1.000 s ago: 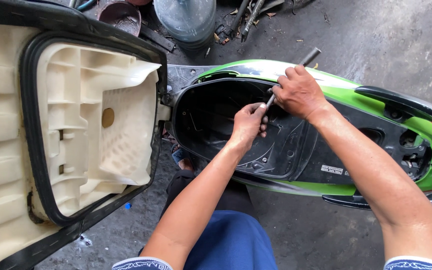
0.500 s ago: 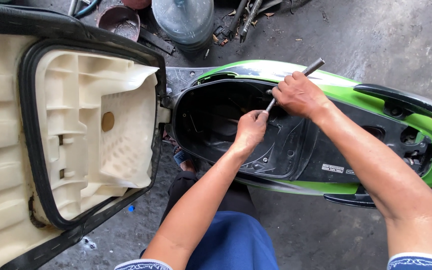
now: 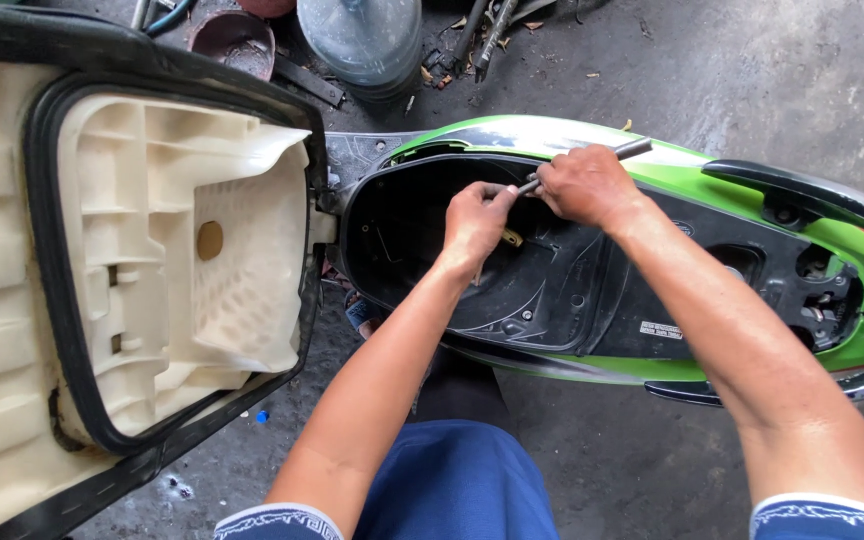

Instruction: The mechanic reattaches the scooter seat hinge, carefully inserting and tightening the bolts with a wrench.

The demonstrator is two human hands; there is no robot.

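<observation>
A green scooter (image 3: 652, 165) stands with its seat (image 3: 132, 260) flipped up to the left, cream underside showing. The black under-seat bucket (image 3: 552, 290) lies open. My right hand (image 3: 584, 186) grips a thin metal rod tool (image 3: 634, 150) over the bucket's far rim. My left hand (image 3: 474, 222) pinches the lower end of that same tool just inside the bucket. A small brass-coloured part (image 3: 512, 238) shows beside my left fingers.
A large clear water bottle (image 3: 364, 40) and a rusty bowl (image 3: 234, 40) sit on the concrete floor beyond the scooter, with scrap tools (image 3: 482, 35) nearby. My blue-clad knee (image 3: 457, 480) is below the bucket. The black rear grab rail (image 3: 802, 195) lies right.
Both hands have stayed on the tool; the tool's angle has tilted flatter and my left hand has shifted slightly up toward the right hand.
</observation>
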